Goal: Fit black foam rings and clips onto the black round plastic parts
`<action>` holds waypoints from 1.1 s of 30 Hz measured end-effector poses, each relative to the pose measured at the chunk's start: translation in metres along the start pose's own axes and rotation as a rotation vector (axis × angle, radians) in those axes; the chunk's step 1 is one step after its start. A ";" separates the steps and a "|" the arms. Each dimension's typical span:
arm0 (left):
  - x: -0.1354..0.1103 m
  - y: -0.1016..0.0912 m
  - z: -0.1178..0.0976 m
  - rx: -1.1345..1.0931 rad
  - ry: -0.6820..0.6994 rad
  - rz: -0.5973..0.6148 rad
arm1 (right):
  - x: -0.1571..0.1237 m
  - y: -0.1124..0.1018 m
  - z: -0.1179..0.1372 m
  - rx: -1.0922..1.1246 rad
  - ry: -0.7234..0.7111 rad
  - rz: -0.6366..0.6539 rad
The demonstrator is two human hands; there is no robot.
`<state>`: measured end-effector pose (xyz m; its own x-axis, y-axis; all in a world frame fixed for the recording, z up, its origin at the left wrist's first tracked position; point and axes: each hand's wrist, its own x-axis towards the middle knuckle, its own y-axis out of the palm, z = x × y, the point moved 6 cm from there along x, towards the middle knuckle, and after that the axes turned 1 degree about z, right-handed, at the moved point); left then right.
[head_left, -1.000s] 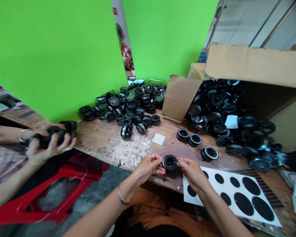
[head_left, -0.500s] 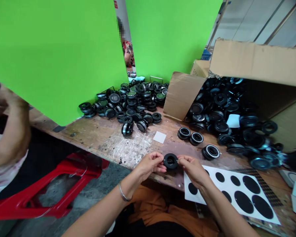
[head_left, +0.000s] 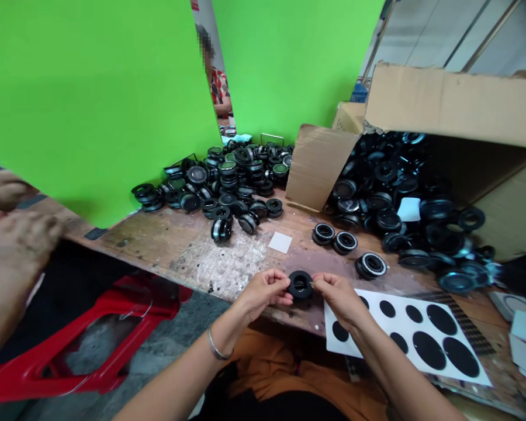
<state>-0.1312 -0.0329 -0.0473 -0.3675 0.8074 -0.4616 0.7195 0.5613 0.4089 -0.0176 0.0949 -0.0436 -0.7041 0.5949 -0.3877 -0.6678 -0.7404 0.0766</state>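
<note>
Both hands hold one small black ring-shaped part (head_left: 300,285) just above the near edge of the wooden workbench (head_left: 166,240). My left hand (head_left: 265,290) pinches its left side with closed fingers. My right hand (head_left: 337,295) pinches its right side, thumb and fingertips pressed to the rim. Under my right wrist lies a white sheet of black round stickers (head_left: 425,336). Three similar rings (head_left: 344,241) sit loose on the bench just beyond my hands.
A heap of black rings (head_left: 228,181) lies at the back by the green screen (head_left: 92,93). A tipped cardboard box (head_left: 442,111) spills more rings (head_left: 412,210) at right. Another person's blurred hands (head_left: 17,234) are at far left above a red stool (head_left: 114,327).
My hands and the ring have stayed almost still. The person at left, who held dark parts a second ago, has moved their hands and now holds nothing I can make out.
</note>
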 end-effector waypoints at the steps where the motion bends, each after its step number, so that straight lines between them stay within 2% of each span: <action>1: 0.000 0.000 0.000 0.009 0.004 -0.006 | 0.000 0.000 0.000 -0.005 -0.004 -0.004; 8: 0.004 -0.001 -0.001 0.062 0.043 -0.061 | -0.001 -0.002 0.000 -0.122 -0.064 -0.060; 13: 0.003 0.001 -0.003 0.082 0.051 -0.072 | -0.006 -0.001 0.019 -0.437 -0.242 -0.107; 15: 0.002 0.002 -0.005 0.095 0.044 -0.073 | -0.007 0.000 0.024 -0.554 -0.258 -0.093; 17: 0.002 0.002 -0.006 0.110 0.033 -0.077 | -0.005 -0.002 0.024 -0.554 -0.207 -0.065; 22: 0.004 0.003 -0.008 0.125 0.003 -0.034 | 0.004 0.002 0.012 -0.179 0.032 0.173; 24: 0.005 0.004 -0.007 0.133 -0.009 0.000 | 0.008 0.005 0.010 -0.109 0.082 0.229; 29: 0.008 0.002 -0.008 0.154 -0.019 0.044 | 0.024 0.017 0.010 -0.235 0.169 0.232; 33: 0.007 0.003 -0.008 0.146 -0.015 0.095 | 0.032 0.027 0.011 -0.383 0.180 0.195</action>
<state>-0.1363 -0.0243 -0.0432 -0.2859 0.8520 -0.4385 0.8288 0.4495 0.3331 -0.0609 0.0978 -0.0435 -0.7318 0.3949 -0.5555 -0.3665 -0.9152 -0.1677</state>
